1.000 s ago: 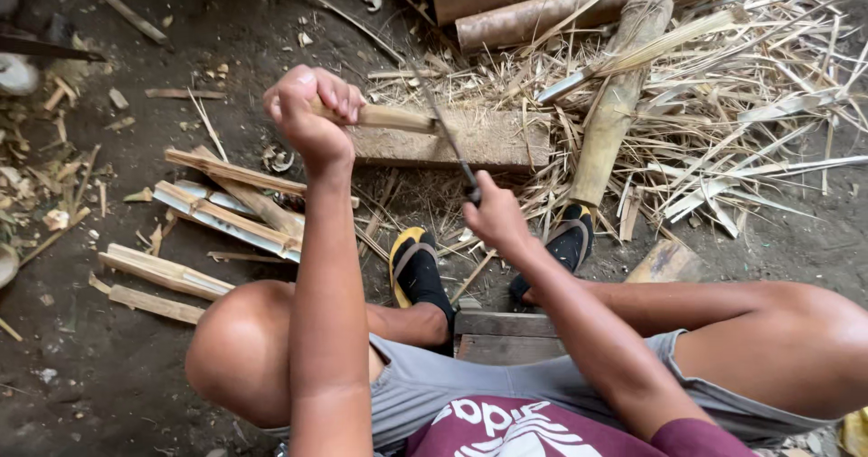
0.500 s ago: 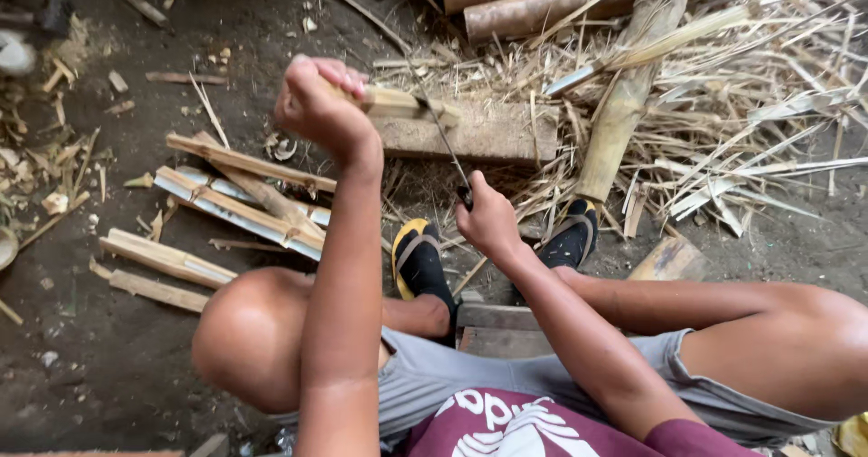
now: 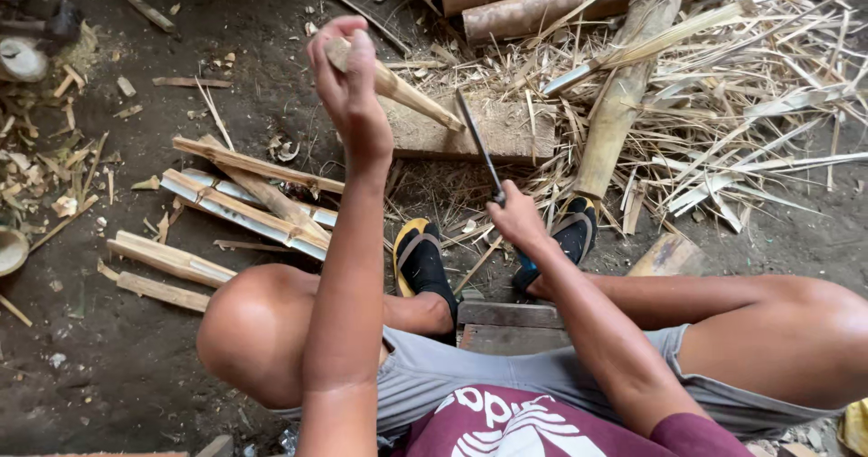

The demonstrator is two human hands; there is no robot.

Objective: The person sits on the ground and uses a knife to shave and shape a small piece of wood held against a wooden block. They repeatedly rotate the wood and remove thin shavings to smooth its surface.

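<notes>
Bamboo stick (image 3: 407, 91) clamped in left hand (image 3: 348, 82) fingers, raised at 11 o'clock. Right hand (image 3: 517, 217) fingers wrapped tight on knife (image 3: 477, 145) handle, blade pointing 12 toward wooden block (image 3: 479, 131). Split bamboo pieces (image 3: 244, 199) at 9, shavings (image 3: 723, 122) at 2.

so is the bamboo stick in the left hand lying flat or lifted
Lifted: the left hand holds the bamboo stick tilted, its far end down at the wooden block.

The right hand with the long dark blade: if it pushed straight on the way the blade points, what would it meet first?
Probably the pale split bamboo stick held in the left hand, just past the blade's tip. Behind it lies the flat wooden chopping block. The right hand holds the long dark blade; depth is uncertain.
</notes>
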